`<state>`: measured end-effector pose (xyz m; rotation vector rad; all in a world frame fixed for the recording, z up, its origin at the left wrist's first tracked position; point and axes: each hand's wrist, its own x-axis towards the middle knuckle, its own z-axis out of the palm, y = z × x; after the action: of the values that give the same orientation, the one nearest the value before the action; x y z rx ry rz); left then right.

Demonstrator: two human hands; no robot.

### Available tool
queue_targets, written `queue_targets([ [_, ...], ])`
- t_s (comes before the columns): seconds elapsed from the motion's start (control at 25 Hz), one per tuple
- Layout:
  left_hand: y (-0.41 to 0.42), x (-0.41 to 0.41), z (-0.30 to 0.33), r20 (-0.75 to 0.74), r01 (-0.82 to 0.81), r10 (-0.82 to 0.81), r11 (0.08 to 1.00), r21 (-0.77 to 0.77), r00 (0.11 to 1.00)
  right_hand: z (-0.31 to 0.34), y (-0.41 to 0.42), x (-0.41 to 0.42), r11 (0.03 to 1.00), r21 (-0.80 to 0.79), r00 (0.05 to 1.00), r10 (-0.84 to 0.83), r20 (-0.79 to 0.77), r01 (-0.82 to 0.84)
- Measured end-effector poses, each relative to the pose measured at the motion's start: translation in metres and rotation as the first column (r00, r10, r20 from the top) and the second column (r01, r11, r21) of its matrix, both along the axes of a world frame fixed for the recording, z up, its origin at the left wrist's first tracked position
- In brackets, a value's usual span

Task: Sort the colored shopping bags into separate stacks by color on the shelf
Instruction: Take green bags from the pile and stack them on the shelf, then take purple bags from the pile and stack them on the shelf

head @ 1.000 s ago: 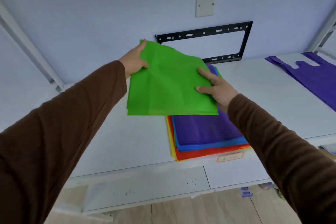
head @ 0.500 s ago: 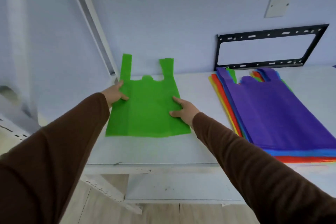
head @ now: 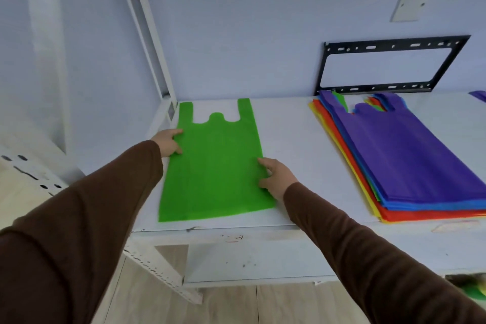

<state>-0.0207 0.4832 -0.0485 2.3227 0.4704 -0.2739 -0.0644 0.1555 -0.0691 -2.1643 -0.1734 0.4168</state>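
The fingers [head: 176, 132] of the left hand [head: 168, 141] lay loosely bent on the left edge of the green bag [head: 214, 163], and those of the right hand [head: 276, 179] lay nearly straight on its right edge; neither hand gripped anything. The bag lay flat at centre-left of the frame, handles toward the wall, on the white shelf [head: 289, 144]. To finish well, I would judge, the palms should smooth it outward and lift off straight up, so the thin cloth did not drag. I counted one green bag laid out and one mixed pile [head: 410, 163] at right, purple on top, with blue, green, red and yellow edges showing beneath; how many bags it held I could not tell. A purple scrap [head: 480, 95] showed at far right.
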Motion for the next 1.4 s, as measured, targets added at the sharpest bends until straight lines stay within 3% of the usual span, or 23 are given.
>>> queue_targets([
  [0.24,-0.002,0.011,-0.002,0.052,0.047,-0.060,0.972,0.231,0.997,0.006,-0.001,-0.002,0.970,-0.232,0.993,0.089,0.075,-0.069],
  [0.44,-0.006,0.010,-0.004,0.058,0.022,-0.039,0.962,0.271,0.998,0.011,0.000,-0.004,0.926,-0.355,0.980,0.173,0.099,-0.128],
  [0.56,-0.016,0.007,0.004,0.042,0.053,-0.083,0.881,0.471,0.996,0.017,-0.009,-0.005,0.904,-0.408,0.973,0.191,0.131,-0.123],
  [0.64,-0.036,0.006,0.014,0.109,0.103,-0.192,0.833,0.543,0.975,0.026,-0.025,-0.006,0.896,-0.439,0.956,0.178,0.234,-0.059],
  [0.92,-0.171,-0.001,0.041,0.228,0.353,-0.572,0.722,0.595,0.788,0.059,-0.122,-0.002,0.827,-0.539,0.894,0.109,0.435,0.161],
  [1.2,-0.310,-0.010,0.044,0.299,0.417,-0.676,0.682,0.601,0.674,0.065,-0.253,0.013,0.789,-0.563,0.876,0.069,0.477,0.245],
  [1.4,-0.413,-0.016,0.034,0.287,0.440,-0.688,0.674,0.594,0.667,0.056,-0.359,0.030,0.803,-0.567,0.883,0.118,0.454,0.185],
])
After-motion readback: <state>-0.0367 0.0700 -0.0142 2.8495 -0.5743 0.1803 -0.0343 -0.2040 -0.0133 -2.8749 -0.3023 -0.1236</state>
